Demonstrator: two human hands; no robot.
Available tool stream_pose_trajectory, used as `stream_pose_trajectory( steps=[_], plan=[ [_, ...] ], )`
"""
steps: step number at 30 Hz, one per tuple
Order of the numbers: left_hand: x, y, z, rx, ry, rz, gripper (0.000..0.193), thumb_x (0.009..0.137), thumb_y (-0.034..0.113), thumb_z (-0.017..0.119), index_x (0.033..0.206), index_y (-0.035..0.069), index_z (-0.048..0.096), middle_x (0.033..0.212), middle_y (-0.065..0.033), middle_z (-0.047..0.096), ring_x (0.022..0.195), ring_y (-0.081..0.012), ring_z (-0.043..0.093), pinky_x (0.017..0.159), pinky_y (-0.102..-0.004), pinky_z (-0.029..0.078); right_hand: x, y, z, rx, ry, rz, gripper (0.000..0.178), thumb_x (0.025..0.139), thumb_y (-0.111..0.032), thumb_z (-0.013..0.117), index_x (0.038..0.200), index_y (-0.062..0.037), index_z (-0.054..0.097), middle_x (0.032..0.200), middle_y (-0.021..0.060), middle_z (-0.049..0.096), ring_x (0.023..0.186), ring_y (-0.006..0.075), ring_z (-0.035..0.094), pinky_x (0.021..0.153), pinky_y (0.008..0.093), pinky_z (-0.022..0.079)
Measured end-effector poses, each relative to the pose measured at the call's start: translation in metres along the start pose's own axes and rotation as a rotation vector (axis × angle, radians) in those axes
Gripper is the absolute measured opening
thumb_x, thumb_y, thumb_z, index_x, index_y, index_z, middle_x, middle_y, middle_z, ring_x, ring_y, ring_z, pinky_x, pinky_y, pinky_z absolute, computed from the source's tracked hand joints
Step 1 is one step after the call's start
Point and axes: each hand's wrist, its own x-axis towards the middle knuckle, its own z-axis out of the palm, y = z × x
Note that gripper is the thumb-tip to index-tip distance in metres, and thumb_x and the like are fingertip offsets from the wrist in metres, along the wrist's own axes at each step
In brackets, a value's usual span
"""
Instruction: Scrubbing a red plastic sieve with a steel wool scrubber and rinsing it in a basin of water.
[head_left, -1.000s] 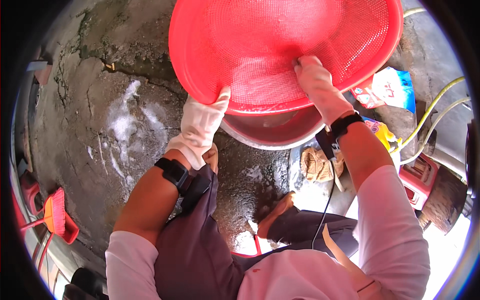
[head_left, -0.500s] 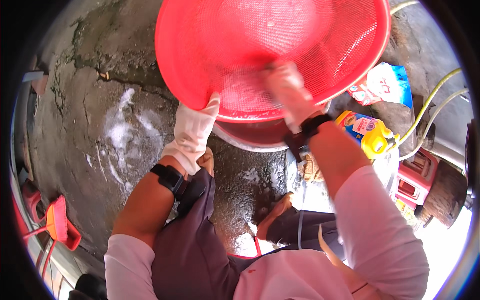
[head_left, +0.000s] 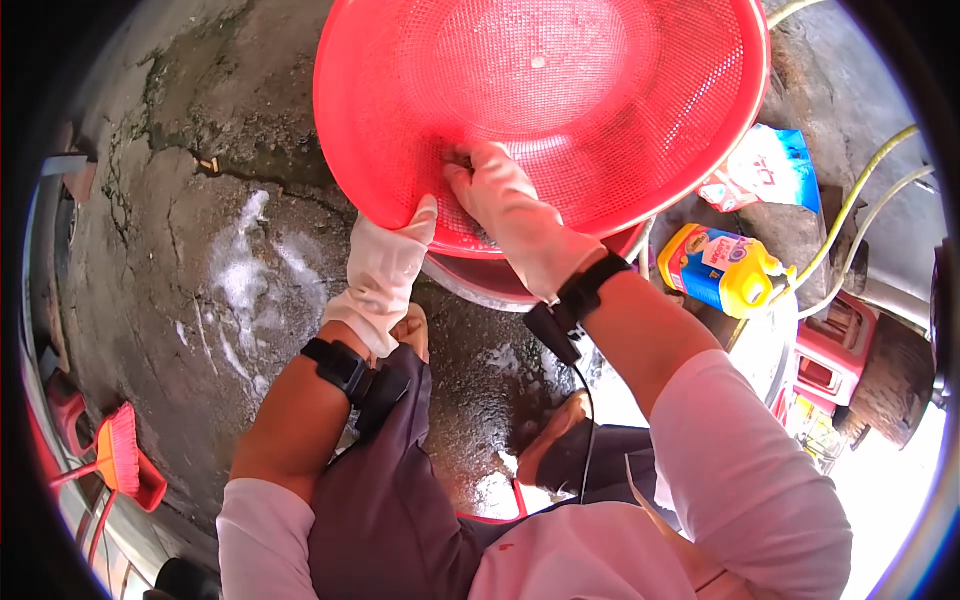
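A big red mesh basket [head_left: 585, 150] is tilted toward me, its inside facing up. My left hand [head_left: 385, 260], in a white glove, is closed on the near left part of its rim. Inside the basket my right hand [head_left: 505, 195], also gloved in white, presses on the near mesh wall with bent fingers. Something dark shows at its fingertips and under the palm; its kind is hidden by the hand. Below the basket's near rim part of a reddish basin [head_left: 480, 285] shows.
Right of the basket lie a yellow and blue jug [head_left: 715, 265] and a blue and white packet [head_left: 770, 170]. A yellowish hose [head_left: 860, 205] curves past them near a pink stool [head_left: 830, 355]. White suds [head_left: 240, 260] spot the wet concrete at left; an orange broom [head_left: 120, 450] stands beyond.
My right hand has moved left and a little nearer along the basket's mesh, from a blur to a sharp view. The left hand keeps its hold on the rim; the basket has shifted slightly left.
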Motion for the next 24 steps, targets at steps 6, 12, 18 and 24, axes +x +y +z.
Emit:
stream_pose_trajectory(
  steps=[6, 12, 18, 24],
  plan=[
    [0.012, 0.007, 0.01, 0.284, -0.012, 0.319, 0.029, 0.082, 0.016, 0.073, 0.101, -0.003, 0.063, 0.091, -0.015, 0.071, 0.083, -0.0316, 0.068, 0.079, -0.0373, 0.053, 0.054, 0.107, -0.08, -0.443, 0.185, -0.409, 0.029, 0.084, -0.021, 0.071, 0.112, -0.0127, 0.067, 0.109, 0.0133, 0.066, 0.106, 0.034, 0.062, 0.095, 0.042, 0.049],
    [0.023, 0.041, -0.023, 0.258, 0.127, 0.258, 0.017, 0.08, 0.008, 0.066, 0.094, -0.002, 0.065, 0.092, -0.0162, 0.07, 0.083, -0.0349, 0.066, 0.078, -0.0374, 0.053, 0.05, 0.081, -0.117, -0.381, 0.335, -0.168, 0.042, 0.086, -0.029, 0.069, 0.122, -0.0092, 0.063, 0.117, 0.0173, 0.064, 0.112, 0.0343, 0.06, 0.098, 0.0422, 0.048],
    [0.03, 0.076, 0.009, 0.07, 0.171, 0.265, 0.017, 0.078, 0.005, 0.066, 0.092, -0.003, 0.063, 0.09, -0.0203, 0.068, 0.083, -0.0375, 0.065, 0.077, -0.0382, 0.053, 0.1, 0.161, -0.066, -0.21, 0.941, -0.36, 0.017, 0.085, -0.024, 0.067, 0.089, -0.0078, 0.064, 0.085, 0.009, 0.065, 0.08, 0.0276, 0.064, 0.072, 0.0388, 0.055],
    [0.017, 0.05, -0.03, 0.199, 0.312, 0.282, 0.024, 0.083, 0.008, 0.069, 0.1, -0.006, 0.059, 0.084, -0.0191, 0.065, 0.078, -0.0294, 0.066, 0.072, -0.0343, 0.051, -0.001, 0.006, 0.024, 0.08, 0.169, -0.425, 0.035, 0.089, -0.034, 0.067, 0.116, -0.0109, 0.066, 0.109, 0.0166, 0.069, 0.103, 0.0353, 0.065, 0.089, 0.041, 0.053]
  ],
)
